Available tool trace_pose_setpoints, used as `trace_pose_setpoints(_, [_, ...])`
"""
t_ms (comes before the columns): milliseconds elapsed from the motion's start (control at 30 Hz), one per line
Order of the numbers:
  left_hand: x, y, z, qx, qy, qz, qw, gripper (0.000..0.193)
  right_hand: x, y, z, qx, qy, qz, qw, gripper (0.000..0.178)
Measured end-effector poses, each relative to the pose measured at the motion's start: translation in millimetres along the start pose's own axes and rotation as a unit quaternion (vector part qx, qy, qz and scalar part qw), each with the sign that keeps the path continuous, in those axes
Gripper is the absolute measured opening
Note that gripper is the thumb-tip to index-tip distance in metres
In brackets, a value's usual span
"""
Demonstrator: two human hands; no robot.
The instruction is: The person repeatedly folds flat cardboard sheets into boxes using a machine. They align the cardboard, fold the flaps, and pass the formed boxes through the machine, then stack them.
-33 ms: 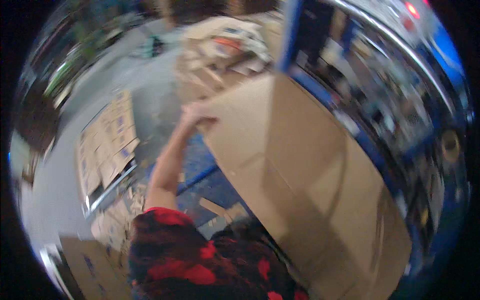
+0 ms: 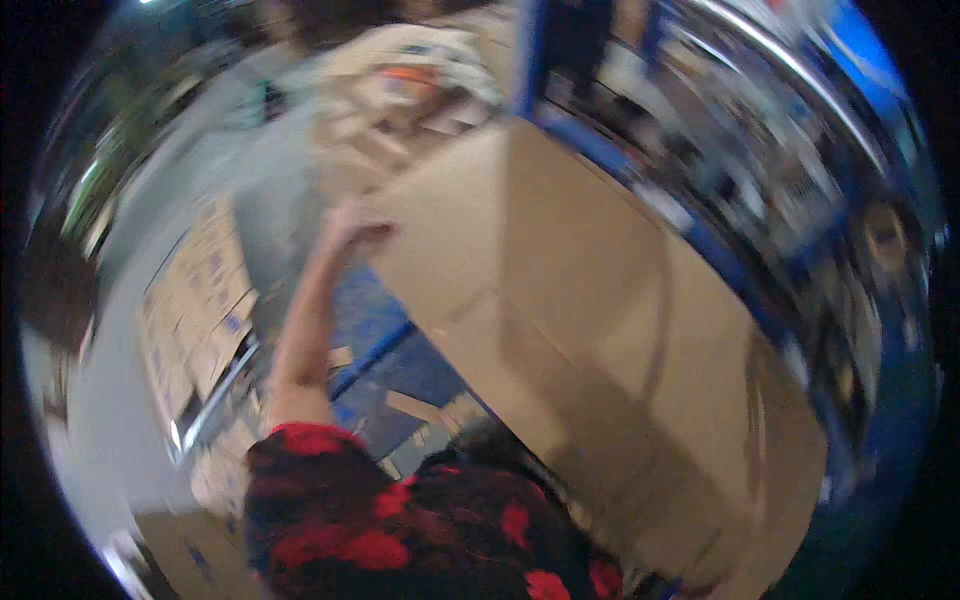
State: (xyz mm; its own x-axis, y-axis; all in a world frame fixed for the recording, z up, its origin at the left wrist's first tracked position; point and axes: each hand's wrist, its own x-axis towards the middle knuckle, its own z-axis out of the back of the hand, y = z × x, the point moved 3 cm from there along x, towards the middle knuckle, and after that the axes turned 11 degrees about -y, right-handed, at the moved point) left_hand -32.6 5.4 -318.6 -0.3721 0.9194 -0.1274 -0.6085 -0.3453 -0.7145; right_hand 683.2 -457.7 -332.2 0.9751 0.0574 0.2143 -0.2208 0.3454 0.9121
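A large, creased brown cardboard sheet (image 2: 580,300) slants across the middle and right of the view, with shadows on its face. My left hand (image 2: 355,225) is closed on the sheet's far left edge, the arm stretched out from a black and red sleeve. At the lower edge, near the sheet's near end, a small skin-toned patch shows that may be my right hand (image 2: 700,590); its fingers cannot be made out. Beneath the sheet's left side lies a blue surface (image 2: 385,375) with loose cardboard scraps (image 2: 415,407).
Flattened printed cardboard (image 2: 200,310) rests on the left over a metal-edged frame. A heap of cardboard pieces (image 2: 400,100) lies beyond my left hand. The blue upright post (image 2: 525,60) stands by the sheet's far corner. Cluttered blue shelving (image 2: 740,150) runs along the right.
The view has swung slightly, so my left hand, the sheet and the surroundings sit further left. My grip on the sheet looks the same. A skin-toned patch now shows at the lower edge.
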Motion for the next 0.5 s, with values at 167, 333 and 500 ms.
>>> trace_pose_setpoints(167, [-29.1,-6.9,41.5,-0.407,-0.073,-0.146,0.898,0.038,-9.8,-13.6,85.3,0.292,-0.132,-0.110,0.941,0.039])
trace_pose_setpoints(333, [-87.6,1.1,-8.7,-0.253,-0.020,-0.177,0.951,0.047,-83.5,26.3,77.6,0.040,0.000,0.086,0.995,0.041])
trace_pose_setpoints(500, [-183.5,-56.8,-95.1,-0.112,0.075,-0.446,0.885,0.053,-131.0,65.3,-10.8,-0.221,0.174,0.550,0.786,0.037])
